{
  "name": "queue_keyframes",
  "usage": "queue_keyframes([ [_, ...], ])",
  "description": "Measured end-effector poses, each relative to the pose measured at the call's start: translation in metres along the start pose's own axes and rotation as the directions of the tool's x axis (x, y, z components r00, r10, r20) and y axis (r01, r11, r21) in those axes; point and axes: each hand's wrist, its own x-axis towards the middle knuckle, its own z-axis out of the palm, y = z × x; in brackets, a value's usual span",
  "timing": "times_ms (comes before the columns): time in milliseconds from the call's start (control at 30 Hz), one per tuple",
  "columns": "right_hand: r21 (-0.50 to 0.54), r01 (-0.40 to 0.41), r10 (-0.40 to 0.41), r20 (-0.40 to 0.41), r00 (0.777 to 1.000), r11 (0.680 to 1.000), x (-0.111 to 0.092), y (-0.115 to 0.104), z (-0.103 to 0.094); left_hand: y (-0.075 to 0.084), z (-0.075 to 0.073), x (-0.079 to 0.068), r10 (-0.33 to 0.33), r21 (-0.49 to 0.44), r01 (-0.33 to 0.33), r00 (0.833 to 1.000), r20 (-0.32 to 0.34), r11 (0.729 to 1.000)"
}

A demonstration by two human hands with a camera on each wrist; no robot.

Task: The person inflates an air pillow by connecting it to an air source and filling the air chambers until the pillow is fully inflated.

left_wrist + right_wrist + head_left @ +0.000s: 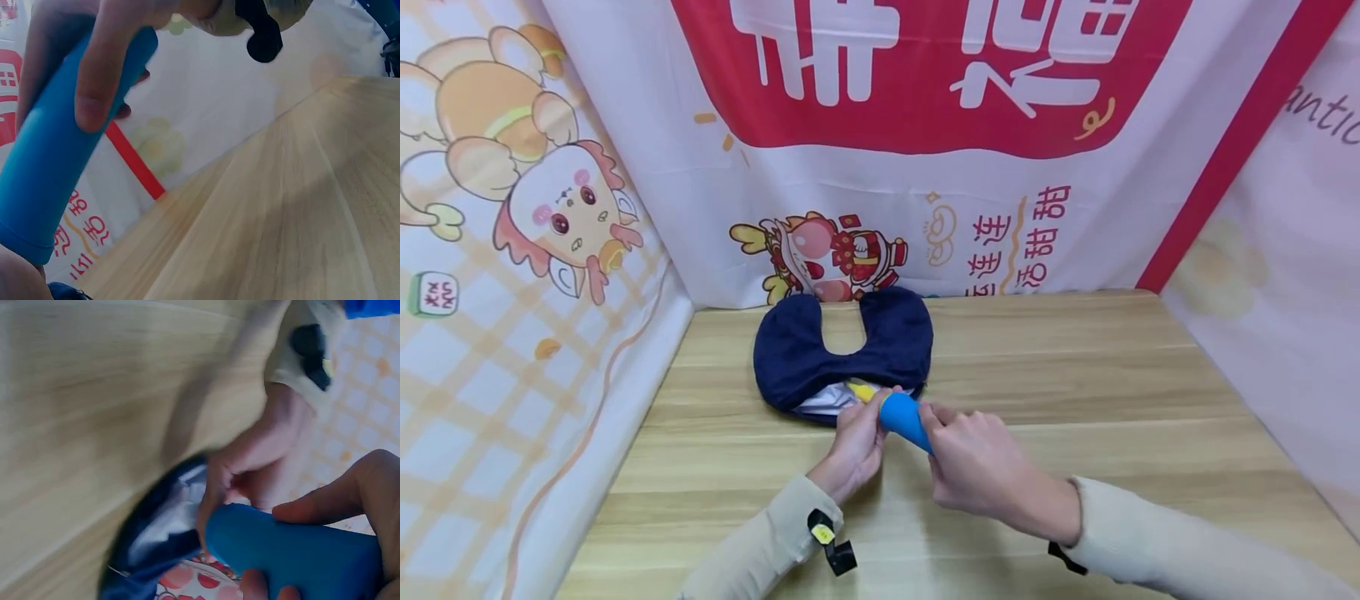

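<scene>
A navy U-shaped neck pillow (pixel 797 354) lies on the table, its cover unzipped along the near edge. Pale inner lining (pixel 826 399) shows through that gap. Into it points the yellow nozzle (pixel 859 390) of a blue hand pump (pixel 906 419). My left hand (pixel 857 442) pinches the pump's front end and nozzle at the opening; the nozzle's tip is partly hidden. Around the pump's blue body my right hand (pixel 973 458) is wrapped, thumb (pixel 306 509) on one side and fingers on the other. In the right wrist view the zipper pull (pixel 119 571) hangs at the cover's edge.
The wood-grain table (pixel 1037 358) runs back to a printed cloth (pixel 925 192) hanging behind it. Further cloths close off the left (pixel 490 400) and right (pixel 1262 292) sides. Black straps with small mounts (pixel 831 542) sit on both sleeves.
</scene>
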Motion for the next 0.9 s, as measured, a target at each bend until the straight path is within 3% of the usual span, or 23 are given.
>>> queue_keyframes([
  [100, 0.072, -0.06, 0.058, 0.027, 0.998, 0.996, 0.0, 0.011, -0.005, 0.003, 0.001, -0.003, -0.013, -0.039, 0.017, 0.995, 0.098, 0.999],
  [267, 0.167, -0.175, 0.149, 0.155, 0.977, 0.97, -0.011, 0.033, -0.025, 0.007, 0.005, -0.001, -0.027, -0.069, 0.046, 0.968, 0.248, 0.997],
  [400, 0.185, -0.175, 0.132, 0.226, 0.965, 0.967, -0.028, 0.04, -0.043, 0.011, 0.006, 0.007, -0.012, -0.081, 0.03, 0.977, 0.212, 0.996],
  [567, 0.186, -0.192, 0.147, 0.229, 0.962, 0.964, -0.05, 0.044, -0.074, 0.018, 0.006, 0.012, 0.015, -0.09, 0.002, 0.982, 0.19, 0.996],
  [733, 0.114, -0.193, 0.162, 0.234, 0.959, 0.975, -0.066, 0.049, -0.103, 0.024, 0.008, 0.012, 0.029, -0.112, -0.008, 0.982, 0.186, 0.994],
  [900, 0.011, -0.142, 0.138, 0.171, 0.976, 0.99, -0.062, 0.041, -0.111, 0.02, 0.011, 0.007, -0.004, -0.133, 0.028, 0.984, 0.18, 0.991],
])
